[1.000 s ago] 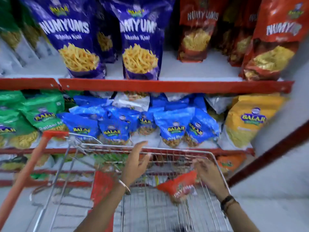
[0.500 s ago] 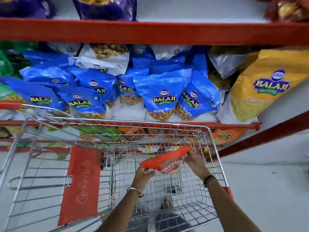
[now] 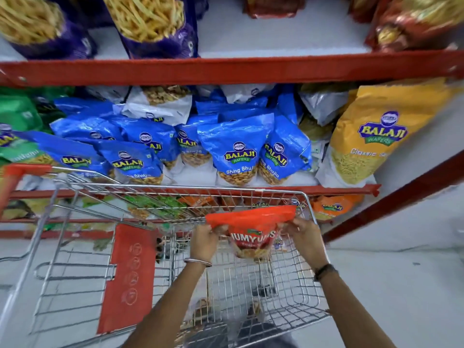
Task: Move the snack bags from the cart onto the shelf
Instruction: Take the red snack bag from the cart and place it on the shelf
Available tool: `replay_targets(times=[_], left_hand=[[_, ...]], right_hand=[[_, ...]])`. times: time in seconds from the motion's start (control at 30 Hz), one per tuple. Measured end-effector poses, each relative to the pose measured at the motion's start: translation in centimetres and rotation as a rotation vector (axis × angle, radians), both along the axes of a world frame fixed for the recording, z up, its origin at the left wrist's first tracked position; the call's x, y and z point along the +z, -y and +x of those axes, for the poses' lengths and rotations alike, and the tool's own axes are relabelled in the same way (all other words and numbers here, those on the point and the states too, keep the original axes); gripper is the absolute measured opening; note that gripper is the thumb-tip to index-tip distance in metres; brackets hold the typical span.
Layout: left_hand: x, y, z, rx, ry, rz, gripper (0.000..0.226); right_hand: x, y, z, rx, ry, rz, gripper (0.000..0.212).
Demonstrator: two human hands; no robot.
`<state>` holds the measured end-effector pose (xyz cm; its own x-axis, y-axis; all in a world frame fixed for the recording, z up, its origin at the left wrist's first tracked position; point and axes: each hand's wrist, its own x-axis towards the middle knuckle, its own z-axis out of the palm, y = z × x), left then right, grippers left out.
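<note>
Gripping: both hands pinch the top seam of a red-orange plastic Numyums snack bag (image 3: 252, 231)
Left hand (image 3: 204, 241): fingers curled tight on the seam's nine o'clock corner
Right hand (image 3: 305, 238): fingers closed narrow on the three o'clock corner
Bag place: hanging inside the silver wire shopping cart (image 3: 307, 292), near its far rim
Shelf (image 3: 226, 70): red metal edge at twelve o'clock, blue Balaji pouches (image 3: 236, 149) beneath

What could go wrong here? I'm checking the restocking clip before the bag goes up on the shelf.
1. Both hands, left and right, pinch only the top edge of the red bag, so it could slip or tear.
2. Lifted forward, the hanging bag may catch the cart rim.
3. The blue bags lean loosely on the middle shelf; a brush might topple them.
</note>
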<state>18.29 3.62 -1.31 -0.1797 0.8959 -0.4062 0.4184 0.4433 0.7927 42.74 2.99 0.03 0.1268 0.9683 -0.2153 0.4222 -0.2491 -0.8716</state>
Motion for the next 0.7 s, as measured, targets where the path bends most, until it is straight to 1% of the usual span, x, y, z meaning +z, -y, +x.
replay_targets(times=[0.03,0.07,0.1,0.13,0.17,0.2,0.27,0.33,0.4,0.47,0.53,0.7], left_hand=[[1.8,-0.2,-0.1,-0.009,-0.024,0.055,0.02],[3.3,-0.4,-0.3,-0.006,-0.023,0.102,0.026],[5.7,-0.5,-0.3,0.0,-0.031,0.155,0.026],[8.0,-0.6,-0.2,0.005,-0.04,0.201,0.022],[10.3,-0.6,0.0,0.007,-0.009,0.237,0.016],[12.8,-0.8,0.2,0.017,0.053,0.263,0.009],[17.4,-1.1,0.4,0.036,0.173,0.32,0.011],[21.8,-1.8,0.5,0.028,0.242,0.398,0.005],[25.9,-2.8,0.5,0.027,0.29,0.465,0.004],[29.7,-4.1,0.6,0.004,0.286,0.558,0.014],[33.4,-5.6,0.8,-0.024,0.29,0.642,0.019],[41.2,-9.8,2.2,-0.049,0.283,0.806,0.017]], right_hand=[[1.6,0.1,0.0,0.002,-0.021,0.048,0.012],[3.4,0.2,-0.1,0.0,-0.062,0.082,0.012],[5.1,0.2,-0.1,-0.006,-0.104,0.109,0.015],[7.1,0.2,0.0,-0.01,-0.129,0.142,0.021],[9.0,0.1,0.0,-0.015,-0.162,0.178,0.026],[10.8,-0.2,0.2,-0.016,-0.188,0.226,0.022],[14.5,-0.8,0.3,-0.006,-0.191,0.338,0.005],[18.3,-1.7,0.6,0.019,-0.23,0.442,0.006],[22.6,-2.4,0.6,0.055,-0.279,0.546,0.015],[26.8,-3.3,0.6,0.086,-0.343,0.628,0.024],[30.4,-4.6,1.0,0.089,-0.355,0.701,0.023],[37.9,-8.5,1.4,0.099,-0.429,0.824,0.019]])
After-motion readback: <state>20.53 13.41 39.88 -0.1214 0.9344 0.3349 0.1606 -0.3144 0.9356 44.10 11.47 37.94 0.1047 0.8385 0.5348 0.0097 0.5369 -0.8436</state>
